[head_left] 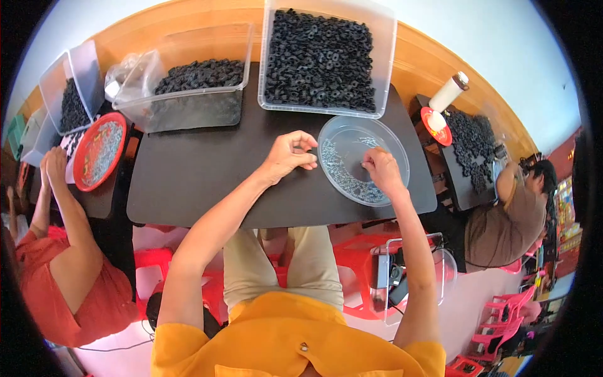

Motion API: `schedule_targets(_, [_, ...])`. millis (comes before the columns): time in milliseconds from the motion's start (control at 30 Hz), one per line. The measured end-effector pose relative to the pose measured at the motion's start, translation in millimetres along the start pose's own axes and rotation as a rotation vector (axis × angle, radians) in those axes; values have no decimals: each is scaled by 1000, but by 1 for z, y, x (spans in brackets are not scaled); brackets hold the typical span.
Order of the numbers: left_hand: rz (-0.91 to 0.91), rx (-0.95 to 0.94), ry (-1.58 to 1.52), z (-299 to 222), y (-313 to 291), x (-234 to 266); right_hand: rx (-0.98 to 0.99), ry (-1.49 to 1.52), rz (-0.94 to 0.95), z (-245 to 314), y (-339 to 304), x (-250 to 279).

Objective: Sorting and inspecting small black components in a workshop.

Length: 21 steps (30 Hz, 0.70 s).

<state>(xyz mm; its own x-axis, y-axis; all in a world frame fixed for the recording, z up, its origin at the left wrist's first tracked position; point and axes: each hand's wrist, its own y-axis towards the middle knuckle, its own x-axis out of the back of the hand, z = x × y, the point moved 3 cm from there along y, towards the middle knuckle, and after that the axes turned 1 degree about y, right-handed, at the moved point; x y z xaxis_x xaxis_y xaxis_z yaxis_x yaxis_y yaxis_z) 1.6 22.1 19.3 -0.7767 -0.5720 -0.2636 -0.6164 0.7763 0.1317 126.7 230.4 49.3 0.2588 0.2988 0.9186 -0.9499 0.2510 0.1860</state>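
Note:
Above the dark table [188,176], my left hand [290,156] is closed, its thumb and curled fingers around what looks like a small black plastic part [312,151], mostly hidden. It is just left of a round clear plastic tray [402,147] in which many small silvery metal pins [336,164] lie scattered. My right hand [381,168] is over the tray's right half, fingertips pinched together and pointing down near its floor. Whatever is between those fingertips is too small to make out.
Behind the tray, a large clear bin [265,88] is full of black ring-shaped parts. Another clear bin [182,94] with black parts stands to its left. Co-workers sit left and right; the left one's hands [55,164] are near a red tray [119,116] of pins. A bottle [449,92] stands right.

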Motion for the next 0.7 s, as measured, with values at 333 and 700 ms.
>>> schedule_targets(333, [32, -37, -74, 5, -4, 0, 11, 156, -251, 21, -1, 9])
schedule_targets(700, [35, 2, -24, 3, -3, 0, 14, 696, -133, 99, 4, -5])
